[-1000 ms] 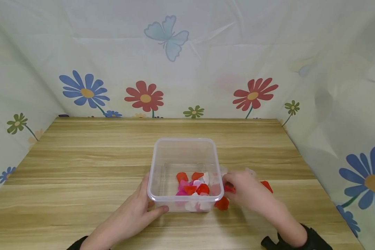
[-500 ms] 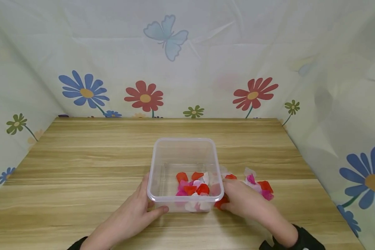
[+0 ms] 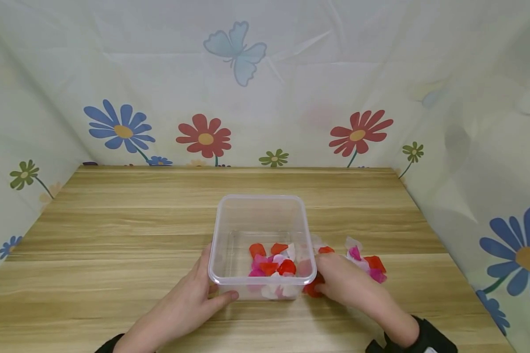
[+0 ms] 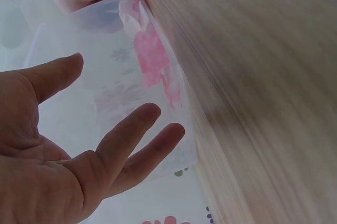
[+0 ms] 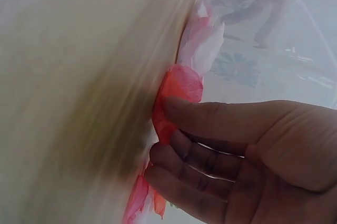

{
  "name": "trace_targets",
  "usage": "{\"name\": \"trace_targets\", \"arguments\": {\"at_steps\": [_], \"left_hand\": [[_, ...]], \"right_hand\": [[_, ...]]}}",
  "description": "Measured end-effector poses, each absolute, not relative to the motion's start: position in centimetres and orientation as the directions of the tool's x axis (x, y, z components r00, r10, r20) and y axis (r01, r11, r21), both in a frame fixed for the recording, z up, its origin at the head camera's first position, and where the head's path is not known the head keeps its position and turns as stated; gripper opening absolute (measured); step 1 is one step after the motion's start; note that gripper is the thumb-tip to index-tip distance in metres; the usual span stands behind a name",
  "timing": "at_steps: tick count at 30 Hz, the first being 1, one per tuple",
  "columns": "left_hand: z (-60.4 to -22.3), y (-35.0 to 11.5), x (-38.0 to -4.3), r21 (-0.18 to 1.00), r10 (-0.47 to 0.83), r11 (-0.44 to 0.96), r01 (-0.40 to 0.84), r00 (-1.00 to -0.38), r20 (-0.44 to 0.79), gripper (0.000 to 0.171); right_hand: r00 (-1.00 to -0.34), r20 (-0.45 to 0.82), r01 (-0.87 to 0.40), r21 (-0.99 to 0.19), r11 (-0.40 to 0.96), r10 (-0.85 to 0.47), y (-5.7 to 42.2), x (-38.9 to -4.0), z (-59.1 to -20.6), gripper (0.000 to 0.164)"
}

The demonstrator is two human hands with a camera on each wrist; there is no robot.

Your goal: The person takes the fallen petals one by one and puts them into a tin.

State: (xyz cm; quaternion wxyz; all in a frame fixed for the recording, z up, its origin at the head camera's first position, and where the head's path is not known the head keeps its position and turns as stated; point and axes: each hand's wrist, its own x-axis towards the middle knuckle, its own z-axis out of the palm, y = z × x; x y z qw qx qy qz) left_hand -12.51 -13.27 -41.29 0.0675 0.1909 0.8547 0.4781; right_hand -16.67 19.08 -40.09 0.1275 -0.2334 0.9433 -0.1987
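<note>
A clear plastic box (image 3: 260, 280) stands on the table, with red, pink and white petals (image 3: 269, 267) in it. My left hand (image 3: 196, 294) rests against the box's near left corner. In the left wrist view its fingers (image 4: 129, 129) are spread and fairly straight beside the box wall. At the opposite side, my right hand (image 3: 346, 279) is down at the table beside the box. In the right wrist view the thumb presses on a red petal (image 5: 169, 89) and the other fingers curl under it. Red, pink and white loose petals (image 3: 373, 264) lie behind and beyond the right hand.
The wood-grain table (image 3: 137, 215) is bordered at the back and sides by a white curtain (image 3: 291, 88) printed with flowers and a butterfly. A dark sleeve (image 3: 417, 338) with a strap end is at the right wrist.
My right hand has come down and nearer to the box, from one red petal to another by the box's near right corner, uncovering petals behind it. My left hand and the box stay put.
</note>
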Motion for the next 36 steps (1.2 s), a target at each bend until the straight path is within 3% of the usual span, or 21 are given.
{"name": "trace_targets", "arguments": {"at_steps": [9,17,24,32,36], "left_hand": [[-41.3,-13.2,-12.5,0.852,0.391,0.461,0.248,-0.919,0.056,0.099],[-41.3,-13.2,-12.6,0.862,0.399,0.442,0.250,-0.915,0.061,0.098],[-41.3,-13.2,-12.6,0.862,0.401,0.437,0.256,-0.914,0.069,0.098],[-41.3,-13.3,-12.6,0.848,0.399,0.455,0.272,-0.914,0.079,0.099],[-41.4,-13.3,-12.6,0.842,0.405,0.457,0.286,-0.910,0.089,0.099]], "right_hand": [[-0.854,-0.077,-0.441,-0.415,0.796,-0.514,19.6,-17.2,-39.3,0.018],[-0.832,0.026,-0.501,-0.461,0.732,-0.554,20.7,-17.6,-38.2,0.033],[-0.868,0.043,-0.445,-0.508,0.738,-0.494,21.0,-17.7,-36.6,0.028],[-0.900,0.186,-0.432,-0.492,0.756,-0.394,21.0,-17.3,-35.0,0.021],[-0.885,0.295,-0.462,-0.474,0.749,-0.359,21.0,-17.1,-34.4,0.022]]}}
